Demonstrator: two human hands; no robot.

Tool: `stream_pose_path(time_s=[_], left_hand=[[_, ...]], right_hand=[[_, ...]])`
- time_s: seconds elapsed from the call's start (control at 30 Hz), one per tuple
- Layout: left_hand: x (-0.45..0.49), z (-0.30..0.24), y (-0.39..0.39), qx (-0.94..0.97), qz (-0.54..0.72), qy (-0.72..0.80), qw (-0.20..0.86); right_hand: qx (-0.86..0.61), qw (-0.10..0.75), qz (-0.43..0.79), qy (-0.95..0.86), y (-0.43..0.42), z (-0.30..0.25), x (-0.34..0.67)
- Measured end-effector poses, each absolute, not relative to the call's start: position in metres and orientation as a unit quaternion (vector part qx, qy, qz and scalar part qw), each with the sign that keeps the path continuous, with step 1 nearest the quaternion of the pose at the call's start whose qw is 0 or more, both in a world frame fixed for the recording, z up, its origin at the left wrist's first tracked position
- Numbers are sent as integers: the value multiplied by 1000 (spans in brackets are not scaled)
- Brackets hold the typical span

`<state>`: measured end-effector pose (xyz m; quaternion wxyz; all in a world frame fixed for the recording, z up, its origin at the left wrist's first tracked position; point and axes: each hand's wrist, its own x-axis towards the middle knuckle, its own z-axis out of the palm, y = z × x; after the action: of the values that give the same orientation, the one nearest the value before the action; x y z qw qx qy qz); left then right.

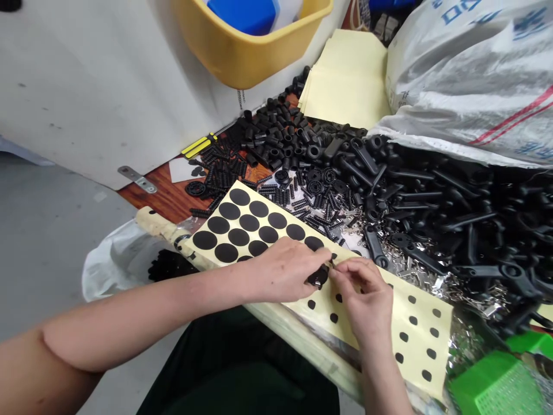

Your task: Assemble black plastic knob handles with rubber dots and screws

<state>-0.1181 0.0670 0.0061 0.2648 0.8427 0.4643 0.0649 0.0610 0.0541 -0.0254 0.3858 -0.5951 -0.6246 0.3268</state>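
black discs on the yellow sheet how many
14 black discs in staggered rows on the yellow sheet, some partly covered by the left hand; more may be hidden under it.

The person's left arm [142, 311] is bare from above the elbow down to the left hand [285, 271], with a soft crease in the skin near the elbow. The right forearm [382, 374] and right hand [367, 294] are bare too. Across the lap lies a blackish-green garment [237, 369] of matt fabric, and its exact kind cannot be told from this view.
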Motion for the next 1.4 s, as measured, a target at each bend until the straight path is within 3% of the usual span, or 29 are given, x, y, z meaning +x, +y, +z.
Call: stream_pose_path(time_s=[0.27, 0.43, 0.5, 0.67, 0.73, 1.03, 1.4], left_hand=[[-116, 20, 78, 848, 13, 450, 281], [-116, 22, 76, 817, 47, 476, 322], [-110, 20, 67, 766, 127, 493, 391], [-66, -1, 30, 476, 305, 417, 712], [-47, -10, 18, 392, 337, 418, 747], [-27, -30, 4, 473, 414, 491, 603], [-25, -37, 6, 494, 424, 488, 582]], right_hand=[[-568, 381, 382, -621, 53, -19, 66], [-567, 476, 430, -517, 42, -8, 85], [-585, 515, 421, -464, 34, -2, 92], [-560, 568, 420, -432, 10, 16, 99], [-562, 562, 422, -437, 4, 19, 101], [-590, 492, 492, -410, 0, 0, 117], [-578, 495, 517, -392, 3, -8, 111]])
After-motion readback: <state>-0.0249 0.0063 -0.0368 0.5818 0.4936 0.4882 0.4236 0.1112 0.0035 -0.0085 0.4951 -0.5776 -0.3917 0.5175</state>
